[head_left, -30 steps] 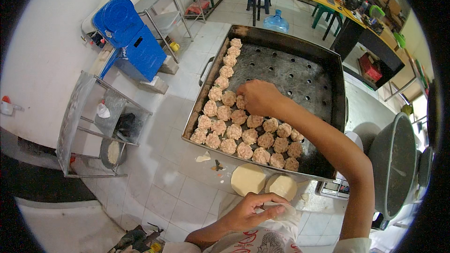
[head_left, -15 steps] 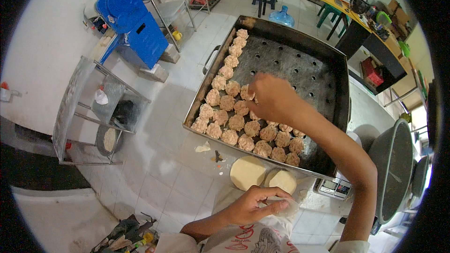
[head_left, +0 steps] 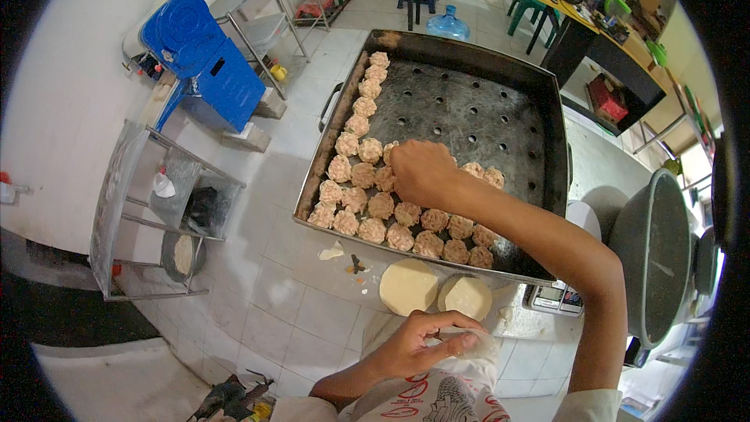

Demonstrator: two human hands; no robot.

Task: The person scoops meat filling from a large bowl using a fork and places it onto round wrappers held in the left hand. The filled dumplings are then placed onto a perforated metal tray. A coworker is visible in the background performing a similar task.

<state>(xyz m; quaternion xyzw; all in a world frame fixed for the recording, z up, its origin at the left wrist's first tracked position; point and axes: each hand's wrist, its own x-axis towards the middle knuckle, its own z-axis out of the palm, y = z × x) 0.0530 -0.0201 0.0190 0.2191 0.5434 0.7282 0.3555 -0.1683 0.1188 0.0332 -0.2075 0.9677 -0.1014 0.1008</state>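
A large dark metal tray (head_left: 500, 121) with holes in its base stands before me. Rows of meat dumplings (head_left: 380, 205) fill its near side and run up its left wall. My right hand (head_left: 422, 176) is over the dumplings, fingers curled downward and closed. Its fingertips, and anything in them, are hidden beneath the hand. Close to my body, my left hand (head_left: 426, 344) is closed on a thin pale dough wrapper (head_left: 478, 344). Two round stacks of pale yellow dough wrappers, a left stack (head_left: 408, 287) and a right stack (head_left: 465, 297), lie between the tray and that hand.
A kitchen scale (head_left: 553, 298) sits by the tray's near right corner. Beyond it stands a big grey basin (head_left: 652, 258). A blue machine (head_left: 205, 62) and a metal rack (head_left: 180, 187) are at left. A blue water bottle (head_left: 448, 25) stands behind the tray.
My right hand has come lower and slightly left, down onto the dumplings. The tray and room have shifted left in view. My left hand keeps its hold on the wrapper.
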